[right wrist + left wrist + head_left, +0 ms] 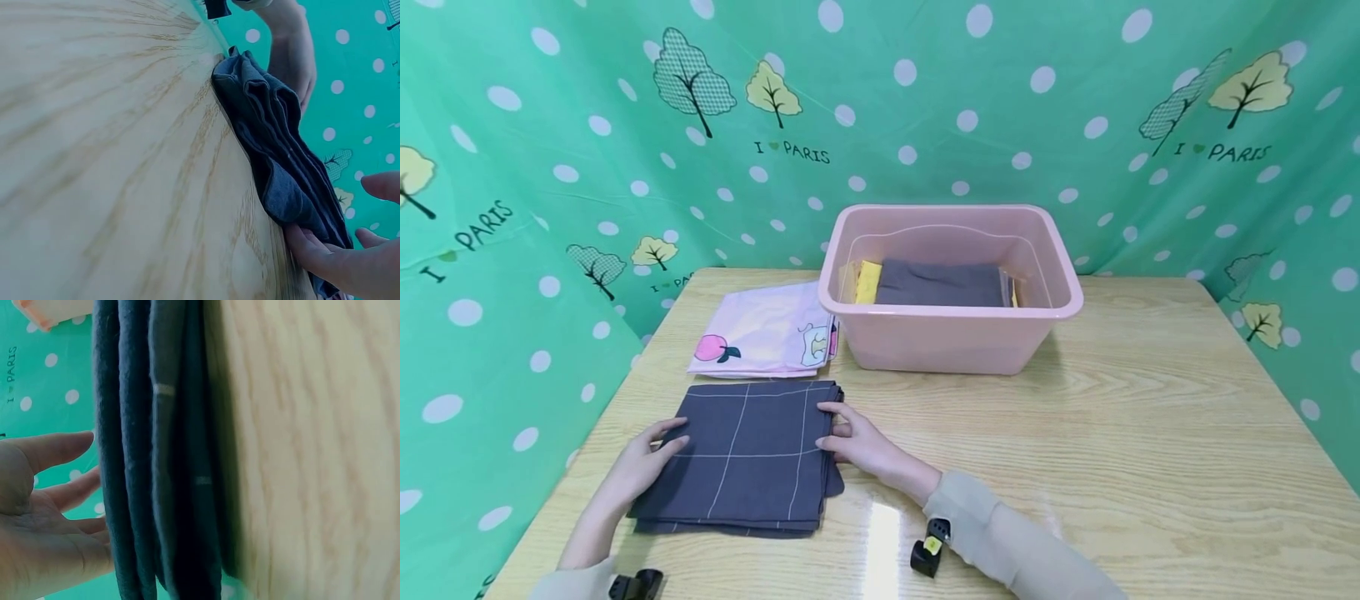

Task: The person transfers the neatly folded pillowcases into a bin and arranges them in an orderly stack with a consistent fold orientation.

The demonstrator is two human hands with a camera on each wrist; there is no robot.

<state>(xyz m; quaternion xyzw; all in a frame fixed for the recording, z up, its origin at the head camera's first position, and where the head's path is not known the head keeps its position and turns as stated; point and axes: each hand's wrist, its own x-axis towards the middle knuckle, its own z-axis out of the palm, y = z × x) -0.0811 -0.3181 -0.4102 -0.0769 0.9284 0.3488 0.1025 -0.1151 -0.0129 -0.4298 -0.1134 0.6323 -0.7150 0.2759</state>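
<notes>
A dark grey folded cloth [745,454] with thin white grid lines lies flat on the table in the head view, its layers stacked at the near edge. My left hand [638,463] rests at its left edge, fingers extended and thumb apart. At the opposite edge is my right hand [868,446], with thumb and forefinger spread. From the right wrist, lower fingers [312,253] touch the side of the layered cloth [275,144], while the thumb stands away from it. The left wrist view shows the cloth's thick folded layers [134,450] beside the left fingers.
Behind the cloth lies a folded pale pink fabric [767,329] with a fruit print. A pink plastic bin [940,342] stands at the table's back, holding a dark folded cloth [940,285] and something yellow [868,283]. Green polka-dot curtain [910,108] surrounds the wooden table [1120,433].
</notes>
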